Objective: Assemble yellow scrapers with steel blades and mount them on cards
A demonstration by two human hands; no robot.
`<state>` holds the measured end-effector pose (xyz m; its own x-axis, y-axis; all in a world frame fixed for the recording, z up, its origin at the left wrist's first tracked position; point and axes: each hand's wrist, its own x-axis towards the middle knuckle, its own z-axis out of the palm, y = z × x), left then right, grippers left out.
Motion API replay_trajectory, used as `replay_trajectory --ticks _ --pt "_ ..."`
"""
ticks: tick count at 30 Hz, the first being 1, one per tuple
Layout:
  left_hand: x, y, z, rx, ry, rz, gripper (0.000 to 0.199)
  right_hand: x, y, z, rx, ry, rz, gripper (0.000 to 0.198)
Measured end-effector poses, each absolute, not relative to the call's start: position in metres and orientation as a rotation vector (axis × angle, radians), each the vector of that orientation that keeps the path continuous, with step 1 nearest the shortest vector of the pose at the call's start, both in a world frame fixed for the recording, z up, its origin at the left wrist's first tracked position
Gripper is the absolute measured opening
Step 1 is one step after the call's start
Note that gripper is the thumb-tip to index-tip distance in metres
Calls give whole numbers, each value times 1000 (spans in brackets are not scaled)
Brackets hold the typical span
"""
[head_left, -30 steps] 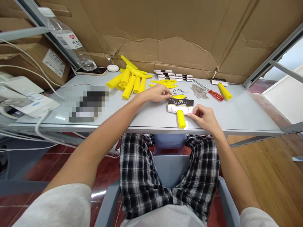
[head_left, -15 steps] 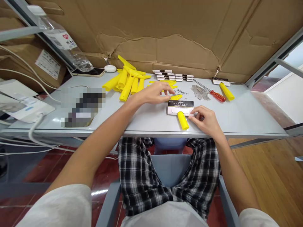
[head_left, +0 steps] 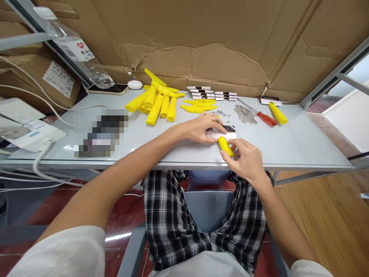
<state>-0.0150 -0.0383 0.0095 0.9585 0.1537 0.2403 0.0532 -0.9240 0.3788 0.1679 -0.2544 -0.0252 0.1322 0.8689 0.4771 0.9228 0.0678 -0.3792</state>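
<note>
On the desk in front of me lies a yellow tubular scraper handle [head_left: 225, 146], its upper end against a black-and-white printed card [head_left: 230, 135]. My right hand [head_left: 245, 157] is closed on the handle, thumb on its near side and fingers on its right. My left hand [head_left: 203, 129] lies over the card's left part, with thumb at the lower edge and fingertips on the upper part, gripping it. A bit of yellow plastic shows just behind the left fingers; most of it is hidden.
Behind are yellow T-shaped handles [head_left: 155, 109], flat yellow pieces [head_left: 198, 107], small screws [head_left: 221, 113], folded cards [head_left: 201, 93], metal blades [head_left: 245, 114] and a red-handled screwdriver [head_left: 267, 119]. Another yellow handle [head_left: 278, 113] with a card lies right. A plastic bottle [head_left: 77, 50] leans left.
My left hand has come from the yellow piece behind the card down onto the card. My right hand has moved from the card's right edge onto the yellow handle, which has tilted slightly.
</note>
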Motion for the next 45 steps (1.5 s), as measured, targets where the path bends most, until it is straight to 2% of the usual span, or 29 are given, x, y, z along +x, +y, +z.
replay_trajectory --ticks 8,18,23,26,30,37,41,45 --pt "-16 -38 12 2787 243 404 47 150 -264 -28 -1821 -1823 -494 31" --pt "-19 -25 13 2784 516 412 51 148 -283 -33 -1771 -1835 -564 27" --pt "-20 -19 13 2743 468 405 56 147 -288 -35 -1729 -1837 -657 27" --pt "-21 -15 12 2726 449 413 57 147 -290 -36 -1780 -1836 -551 31" --pt "-22 -9 12 2697 435 381 61 165 -283 -30 -1763 -1807 -235 52" --pt "-27 -7 18 2689 509 233 93 225 -233 -10 -1767 -1834 -159 59" --pt "-29 -9 20 2699 488 214 85 221 -231 -3 -1669 -2076 9 64" --pt "-29 -5 16 2708 458 286 70 206 -238 -5 -1560 -2314 127 60"
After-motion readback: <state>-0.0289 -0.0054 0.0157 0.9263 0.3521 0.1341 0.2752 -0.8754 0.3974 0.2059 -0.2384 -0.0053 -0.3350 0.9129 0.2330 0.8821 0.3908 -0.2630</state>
